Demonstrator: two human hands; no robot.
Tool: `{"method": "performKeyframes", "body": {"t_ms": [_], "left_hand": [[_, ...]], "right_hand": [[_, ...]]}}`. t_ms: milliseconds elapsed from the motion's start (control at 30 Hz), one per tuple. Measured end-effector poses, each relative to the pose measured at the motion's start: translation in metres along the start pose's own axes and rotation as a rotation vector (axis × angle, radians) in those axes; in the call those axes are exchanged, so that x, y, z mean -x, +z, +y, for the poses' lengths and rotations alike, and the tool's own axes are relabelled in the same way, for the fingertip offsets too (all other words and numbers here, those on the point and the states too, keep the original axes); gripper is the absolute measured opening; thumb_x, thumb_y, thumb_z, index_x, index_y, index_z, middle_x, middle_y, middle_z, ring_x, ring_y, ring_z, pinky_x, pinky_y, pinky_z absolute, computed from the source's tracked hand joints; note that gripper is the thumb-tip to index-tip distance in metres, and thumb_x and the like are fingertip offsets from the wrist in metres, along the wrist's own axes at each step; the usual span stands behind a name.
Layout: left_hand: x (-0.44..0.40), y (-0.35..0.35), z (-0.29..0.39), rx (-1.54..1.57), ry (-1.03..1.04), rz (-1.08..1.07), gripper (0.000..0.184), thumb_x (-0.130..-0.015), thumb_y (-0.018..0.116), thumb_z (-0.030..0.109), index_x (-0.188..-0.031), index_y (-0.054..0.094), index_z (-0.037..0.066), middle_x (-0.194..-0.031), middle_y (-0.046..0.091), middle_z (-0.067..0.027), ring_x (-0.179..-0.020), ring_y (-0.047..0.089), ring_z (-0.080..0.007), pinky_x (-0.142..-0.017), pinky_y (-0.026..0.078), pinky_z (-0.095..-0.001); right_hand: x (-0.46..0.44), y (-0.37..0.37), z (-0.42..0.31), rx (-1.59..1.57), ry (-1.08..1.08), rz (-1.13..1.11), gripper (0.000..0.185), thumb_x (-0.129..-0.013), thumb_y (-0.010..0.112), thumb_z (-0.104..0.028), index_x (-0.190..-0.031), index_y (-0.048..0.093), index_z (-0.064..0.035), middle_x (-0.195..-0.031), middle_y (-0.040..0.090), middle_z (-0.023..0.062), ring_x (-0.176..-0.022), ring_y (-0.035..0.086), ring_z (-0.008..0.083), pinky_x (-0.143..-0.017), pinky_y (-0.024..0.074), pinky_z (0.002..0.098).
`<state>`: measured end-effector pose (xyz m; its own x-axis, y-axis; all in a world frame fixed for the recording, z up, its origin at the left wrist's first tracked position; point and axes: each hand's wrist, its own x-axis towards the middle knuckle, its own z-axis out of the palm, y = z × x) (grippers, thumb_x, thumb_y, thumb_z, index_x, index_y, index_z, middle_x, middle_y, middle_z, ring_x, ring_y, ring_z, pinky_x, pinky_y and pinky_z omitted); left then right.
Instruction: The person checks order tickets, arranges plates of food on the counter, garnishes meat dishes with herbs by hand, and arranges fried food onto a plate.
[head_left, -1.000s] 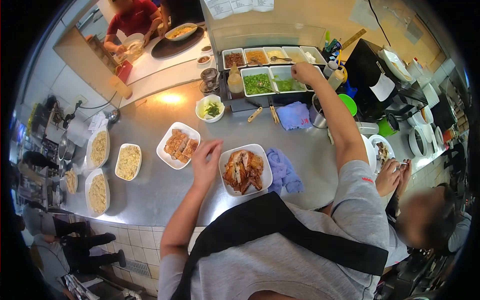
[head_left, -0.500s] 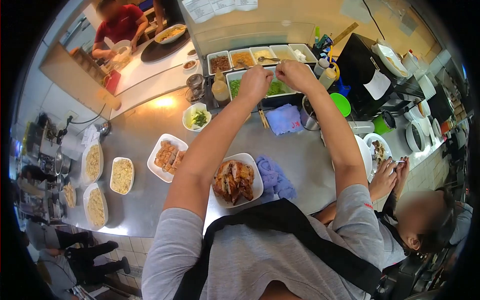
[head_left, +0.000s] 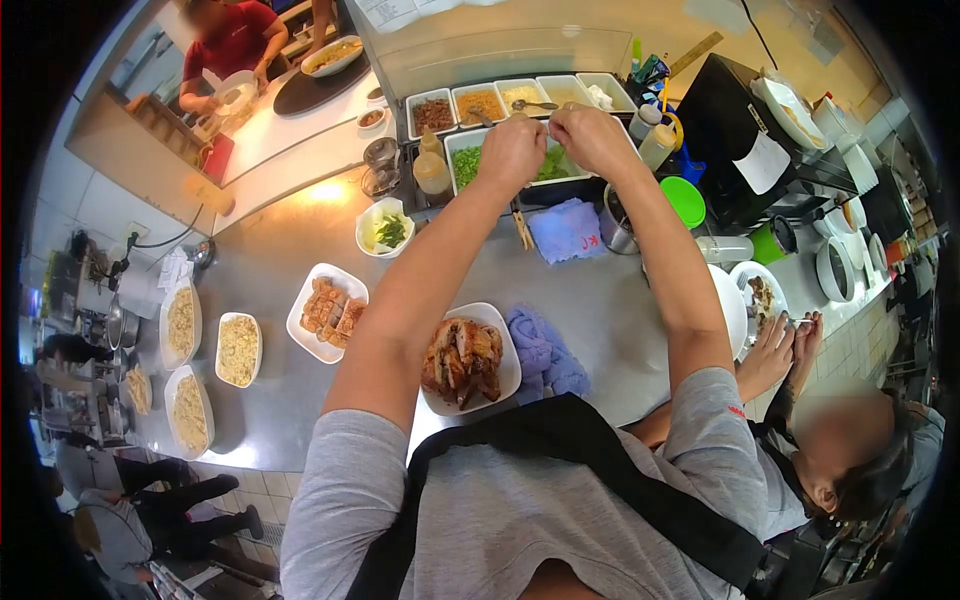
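Note:
Over the white tray of chopped greens [head_left: 466,168] at the back of the counter, both my arms reach forward. My left hand [head_left: 513,152] is closed in a pinch, knuckles up. Close beside it, my right hand [head_left: 590,138] is closed the same way. Whatever the fingertips hold is too small or hidden to make out. Leafy green pieces [head_left: 556,164] show just below and between the hands. Nearer my body, a white dish [head_left: 508,375] holds a cut roast chicken [head_left: 464,362], with a crumpled purple cloth [head_left: 545,355] beside it.
Topping trays [head_left: 432,114] line the back, with squeeze bottles [head_left: 432,178] to their left. Sliced meat [head_left: 330,312], a bowl of greens [head_left: 385,228] and rice dishes [head_left: 239,349] stand left. A co-worker's hands [head_left: 780,350] are at right near plates; another person [head_left: 230,50] works beyond the counter.
My hands stay over the greens tray, still closed, with only a slight shift. The view has moved a little, so the counter items appear slightly further left.

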<state>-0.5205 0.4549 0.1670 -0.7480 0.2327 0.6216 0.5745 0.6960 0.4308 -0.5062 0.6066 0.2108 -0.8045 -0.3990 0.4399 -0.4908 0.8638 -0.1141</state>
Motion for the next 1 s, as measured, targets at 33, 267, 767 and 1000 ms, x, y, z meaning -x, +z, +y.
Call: {"method": "performKeyframes", "body": {"t_ms": [33,267,767,1000], "left_hand": [[-0.001,0.001,-0.002,0.032,-0.016,0.032,0.014,-0.076,0.064,0.015,-0.086,0.071,0.008,-0.082,0.065,-0.0153,-0.074,0.063,-0.0327,-0.067,0.05,-0.0407],[0.003,-0.019,-0.027,0.702,-0.543,0.154,0.019,-0.082,0.064,0.018,-0.09,0.068,0.002,-0.073,0.067,-0.0067,-0.063,0.061,-0.012,-0.059,0.048,-0.0273],[0.185,-0.197,0.014,1.34,-0.885,0.274,0.013,-0.086,0.061,0.01,-0.096,0.064,0.002,-0.083,0.064,-0.0027,-0.073,0.059,-0.01,-0.066,0.049,-0.0227],[0.245,-0.208,0.038,1.282,-0.913,0.381,0.012,-0.086,0.062,0.01,-0.095,0.063,0.003,-0.082,0.063,-0.002,-0.072,0.058,-0.0091,-0.066,0.048,-0.0224]], "right_hand": [[0.0,0.005,-0.001,-0.002,0.016,0.032,0.011,-0.08,0.057,-0.014,-0.082,0.063,-0.0038,-0.085,0.062,0.0146,-0.079,0.06,0.0337,-0.07,0.0477,0.0429],[-0.009,0.014,0.007,0.079,0.192,-0.107,0.019,-0.081,0.059,-0.015,-0.096,0.065,-0.0056,-0.093,0.062,0.0166,-0.09,0.06,0.0335,-0.078,0.0476,0.0423],[0.068,0.017,-0.094,-0.644,0.186,-0.055,0.019,-0.083,0.063,-0.017,-0.096,0.067,-0.0031,-0.084,0.064,0.0071,-0.074,0.058,0.0153,-0.067,0.0466,0.0286],[0.123,0.002,-0.212,-1.176,0.043,-0.18,0.015,-0.084,0.065,-0.016,-0.091,0.066,-0.0026,-0.079,0.059,-0.0015,-0.067,0.049,0.0038,-0.06,0.0408,0.0195]]}}
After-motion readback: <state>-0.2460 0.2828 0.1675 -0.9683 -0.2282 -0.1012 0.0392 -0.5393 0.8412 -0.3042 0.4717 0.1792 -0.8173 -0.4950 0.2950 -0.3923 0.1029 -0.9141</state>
